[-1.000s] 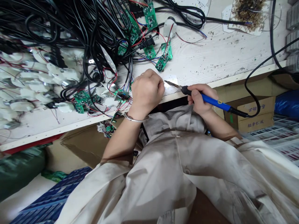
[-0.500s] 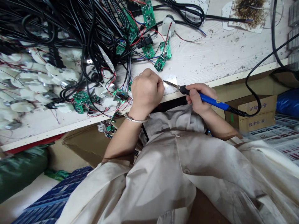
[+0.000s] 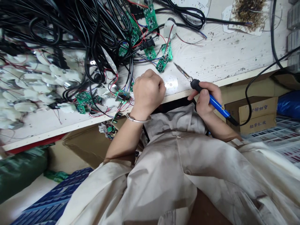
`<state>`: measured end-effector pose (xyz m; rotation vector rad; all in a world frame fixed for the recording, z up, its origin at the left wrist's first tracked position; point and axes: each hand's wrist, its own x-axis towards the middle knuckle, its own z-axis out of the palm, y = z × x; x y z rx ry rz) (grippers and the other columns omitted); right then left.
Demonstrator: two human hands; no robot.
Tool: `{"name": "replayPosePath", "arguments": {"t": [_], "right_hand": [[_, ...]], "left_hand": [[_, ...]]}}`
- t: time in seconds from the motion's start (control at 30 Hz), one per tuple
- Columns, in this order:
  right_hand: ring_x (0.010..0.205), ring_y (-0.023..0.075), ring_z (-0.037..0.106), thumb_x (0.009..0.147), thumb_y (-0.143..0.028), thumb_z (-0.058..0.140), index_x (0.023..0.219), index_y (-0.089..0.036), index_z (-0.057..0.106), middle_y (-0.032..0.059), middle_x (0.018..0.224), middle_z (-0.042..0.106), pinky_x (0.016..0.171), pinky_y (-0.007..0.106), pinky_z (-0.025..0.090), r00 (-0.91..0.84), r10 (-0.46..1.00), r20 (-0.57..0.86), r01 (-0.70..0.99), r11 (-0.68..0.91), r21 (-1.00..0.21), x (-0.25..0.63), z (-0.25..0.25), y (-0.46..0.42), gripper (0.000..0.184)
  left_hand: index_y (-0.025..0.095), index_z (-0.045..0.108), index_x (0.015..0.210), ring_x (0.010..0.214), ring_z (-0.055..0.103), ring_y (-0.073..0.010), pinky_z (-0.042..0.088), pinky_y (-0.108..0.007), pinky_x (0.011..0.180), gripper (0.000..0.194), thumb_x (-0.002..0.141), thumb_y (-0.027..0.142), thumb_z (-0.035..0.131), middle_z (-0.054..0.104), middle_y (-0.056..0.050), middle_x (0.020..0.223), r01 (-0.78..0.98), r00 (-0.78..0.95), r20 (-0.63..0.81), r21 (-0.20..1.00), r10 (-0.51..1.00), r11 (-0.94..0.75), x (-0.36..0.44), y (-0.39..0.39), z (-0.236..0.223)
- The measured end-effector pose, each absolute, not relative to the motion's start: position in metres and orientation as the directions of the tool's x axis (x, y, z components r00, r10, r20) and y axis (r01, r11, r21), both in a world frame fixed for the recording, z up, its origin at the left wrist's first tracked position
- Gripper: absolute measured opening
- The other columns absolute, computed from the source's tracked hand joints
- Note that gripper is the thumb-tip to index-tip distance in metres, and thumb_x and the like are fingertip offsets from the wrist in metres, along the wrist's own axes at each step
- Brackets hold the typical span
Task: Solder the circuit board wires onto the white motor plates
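Head view: right hand [image 3: 205, 98] grips a blue soldering iron [image 3: 216, 104], closed left hand [image 3: 148, 93] beside green circuit boards [image 3: 122, 97].

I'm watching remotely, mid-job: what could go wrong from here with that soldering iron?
If hot, the soldering iron in the right hand could catch the nearby green circuit board, since its bare tip points that way. The left hand sits close to the tip, so a burn seems possible. The white disc near the bench edge could slip off.

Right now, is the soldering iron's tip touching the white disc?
Apart: the head view shows the iron tip clear of the disc, bench visible between.
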<state>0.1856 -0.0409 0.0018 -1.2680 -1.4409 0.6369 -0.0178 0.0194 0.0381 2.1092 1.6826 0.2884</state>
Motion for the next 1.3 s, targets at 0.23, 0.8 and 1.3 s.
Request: {"name": "replayPosePath", "arguments": {"t": [0.23,0.8,1.3], "right_hand": [[0.096,0.0156,0.076,0.097,-0.022,0.057,0.139,-0.03,0.05,0.0004,0.101,0.077,0.088,0.034,0.064,-0.053,0.739,0.671,0.454,0.617,-0.643,0.178,-0.006,-0.025,0.044],[0.067,0.0147,0.072,0.092,-0.029,0.063,0.105,-0.022,0.063,0.0036,0.08,0.076,0.061,0.023,0.057,-0.207,0.516,0.831,0.779,0.601,-0.18,0.178,-0.02,-0.015,0.015],[0.07,0.015,0.071,0.088,-0.027,0.068,0.105,-0.021,0.066,0.0048,0.083,0.074,0.061,0.023,0.056,-0.207,0.465,0.861,0.75,0.64,-0.165,0.18,-0.029,-0.013,0.019]], "left_hand": [[0.016,0.068,0.087,0.094,0.064,-0.0265,0.051,-0.041,0.084,0.021,0.089,0.021,0.048,0.067,-0.014,0.102,0.914,0.239,-0.164,0.371,0.957,-0.165,-0.012,0.02,0.044],[0.013,0.073,0.099,0.104,0.064,-0.0308,0.045,-0.045,0.085,0.033,0.1,0.014,0.04,0.07,-0.018,0.104,0.904,0.398,0.006,0.168,0.917,-0.393,0.005,0.011,0.045],[0.019,0.068,0.084,0.096,0.067,-0.0272,0.048,-0.038,0.093,0.02,0.092,0.035,0.059,0.071,-0.009,0.091,0.784,-0.558,0.09,0.385,0.825,0.487,-0.224,0.055,0.061]]}}
